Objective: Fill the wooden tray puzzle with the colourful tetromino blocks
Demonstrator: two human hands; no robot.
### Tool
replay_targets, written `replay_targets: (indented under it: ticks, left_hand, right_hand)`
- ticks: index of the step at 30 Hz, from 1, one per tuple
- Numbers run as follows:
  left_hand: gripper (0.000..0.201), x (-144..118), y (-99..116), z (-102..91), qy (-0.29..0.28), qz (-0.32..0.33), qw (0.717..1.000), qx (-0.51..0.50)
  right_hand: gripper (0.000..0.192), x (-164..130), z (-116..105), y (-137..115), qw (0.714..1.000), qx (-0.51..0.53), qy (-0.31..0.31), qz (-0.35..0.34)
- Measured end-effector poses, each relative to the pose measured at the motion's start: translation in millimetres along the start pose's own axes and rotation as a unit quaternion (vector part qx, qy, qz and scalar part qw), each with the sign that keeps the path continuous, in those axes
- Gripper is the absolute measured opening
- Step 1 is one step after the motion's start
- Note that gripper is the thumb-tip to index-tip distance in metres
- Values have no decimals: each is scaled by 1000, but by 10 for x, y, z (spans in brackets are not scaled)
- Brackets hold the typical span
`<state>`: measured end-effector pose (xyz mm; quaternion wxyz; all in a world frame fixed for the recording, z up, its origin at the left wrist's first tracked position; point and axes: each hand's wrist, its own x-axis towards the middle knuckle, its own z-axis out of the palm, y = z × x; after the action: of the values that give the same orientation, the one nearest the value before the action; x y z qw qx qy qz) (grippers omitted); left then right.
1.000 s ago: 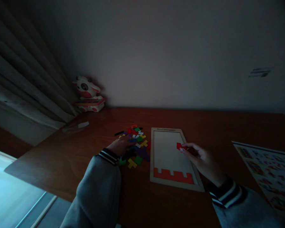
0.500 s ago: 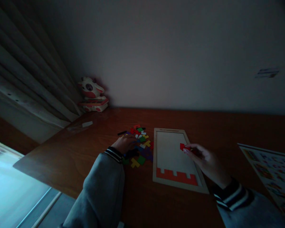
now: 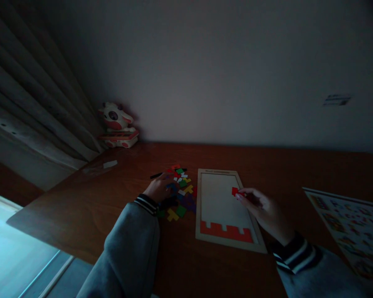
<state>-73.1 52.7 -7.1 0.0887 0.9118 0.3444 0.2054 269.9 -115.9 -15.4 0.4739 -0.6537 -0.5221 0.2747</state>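
My right hand [image 3: 262, 207] pinches a small red puzzle piece [image 3: 234, 191] between thumb and fingertips, above the right part of a wooden puzzle tray [image 3: 198, 207]. Along the tray's near end lies a row of red-orange puzzle pieces [image 3: 225, 231] with square notches on its far side. To the left of the tray, my left hand [image 3: 160, 188] reaches over a loose pile of coloured puzzle pieces [image 3: 180, 212], its fingers apart and partly bent. Its fingertips are dim among the pieces, and nothing shows held there. The hand covers part of the pile.
A printed sheet [image 3: 349, 223] with small coloured pictures lies at the right. A cow-shaped toy [image 3: 118, 126] stands at the back left near the curtain [image 3: 34, 91]. A white slip [image 3: 110, 164] lies on the brown table [image 3: 118, 186], which meets a wall [image 3: 224, 74].
My left hand has drawn its fingers slightly back and bent them more over the pile. My right hand keeps the red piece above the tray. The whole view has shifted slightly.
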Motion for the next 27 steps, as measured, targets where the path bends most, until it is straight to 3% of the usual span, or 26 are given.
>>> replay_targets:
  ticks: [7,10,12,16,18,23,27]
  left_hand:
    - [25,28,109,-1,123,-33,991,-41]
    - [21,83,366,8,181,-13,979,-96]
    - [21,148,614,55,201,35,972,-120]
    - [22,289,1106,255,188,173,952,-168]
    - [23,324,1285,354,180,183,946,-199]
    - [21,281,1531,439,90,85,936,-331]
    - [15,230,1612,422,33,0,894,-446]
  right_hand:
    - [42,9,35,21,999,46,0,-3]
    - [51,4,52,-13,995,89,45,-25]
    - [43,2,48,-26,994,78,47,-56]
    - [35,0,34,-5,998,16,-16,-62]
    - [38,-9,39,4,998,20,-34,-50]
    - [39,-79,70,-111,994,47,-80,-55]
    - [35,-136,109,-235,991,41,-102,-81]
